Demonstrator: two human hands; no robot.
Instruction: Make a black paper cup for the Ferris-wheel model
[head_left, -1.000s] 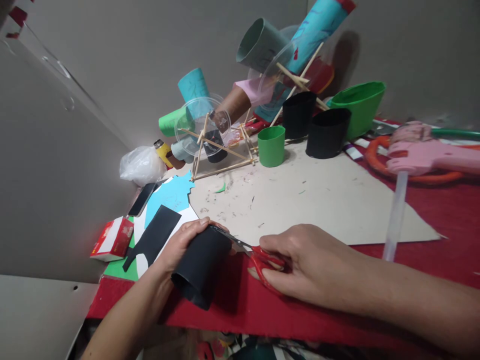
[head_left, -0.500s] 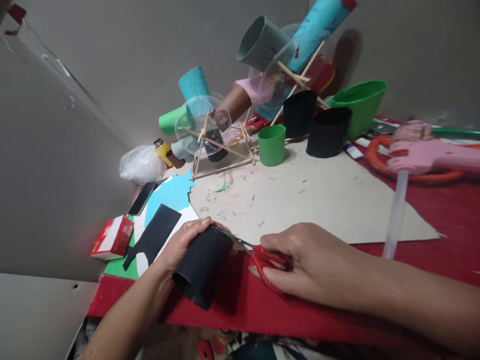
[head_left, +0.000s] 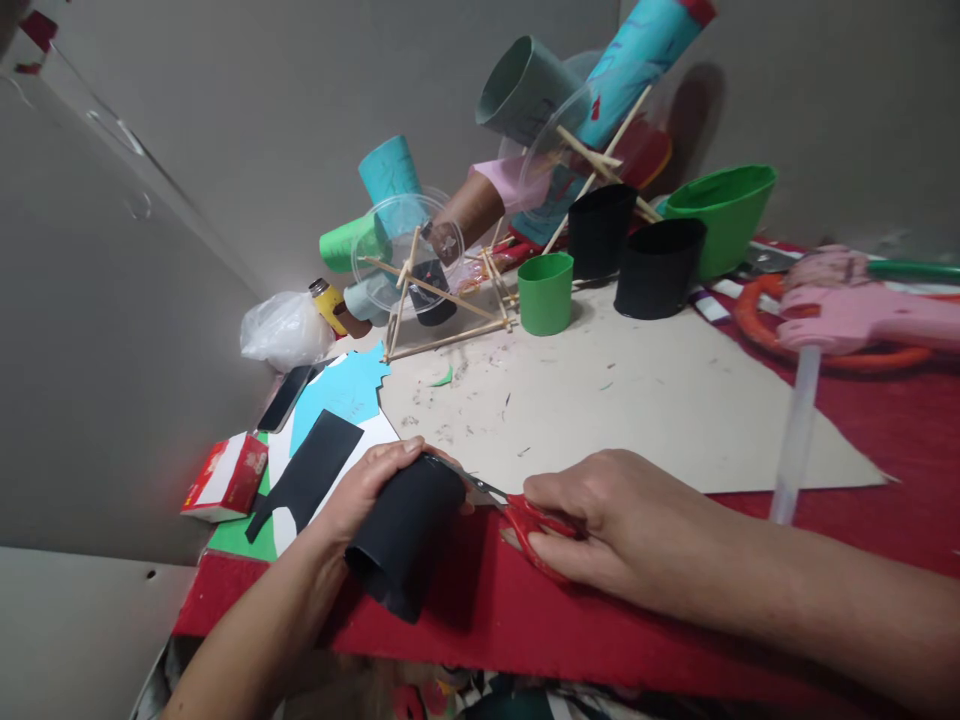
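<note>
A black paper-covered tube (head_left: 409,530) lies tilted in my left hand (head_left: 375,475), whose fingers wrap round its far side. Its lower-left end is open. My right hand (head_left: 600,525) grips the red handles of the scissors (head_left: 536,520). The blades point left and lie along the tube's upper rim, with their tips partly hidden by my left fingers. Just left of my left hand, a cut piece of black paper (head_left: 319,465) lies over white and blue paper (head_left: 337,390).
A stick frame with a clear plastic disc and coloured tubes (head_left: 405,265) stands at the back. Right of it are a small green cup (head_left: 545,295) and black cups (head_left: 660,270). A pink glue gun (head_left: 840,318) lies right; a red box (head_left: 229,475) sits left.
Both hands, the tube and the scissors stay almost in place. The whole view has shifted very slightly.
</note>
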